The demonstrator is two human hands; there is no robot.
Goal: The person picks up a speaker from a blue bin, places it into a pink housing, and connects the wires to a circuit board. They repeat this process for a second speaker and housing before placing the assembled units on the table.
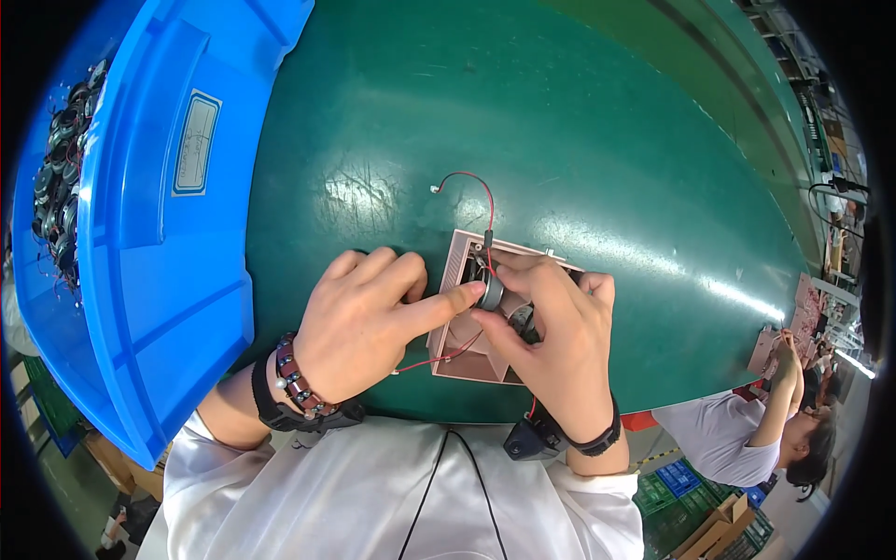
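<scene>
Left hand (pixel 366 313) lying palm down, wrist angling in from lower left; index finger stretching right, its tip touching a round dark part (pixel 492 298). Its other fingers bending under; cannot tell whether they are gripping anything. Right hand (pixel 562 322) arching over a pink housing (pixel 476 366), thumb and forefinger pinching the round part from either side. Part sitting inside the housing, which is resting on the green table (pixel 420 112). Red-black wire (pixel 491 210) curving beyond the housing.

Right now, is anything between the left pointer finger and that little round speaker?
Nothing visible: the left hand touches the round speaker with its index finger. The red-and-black wire isn't between them.
</scene>
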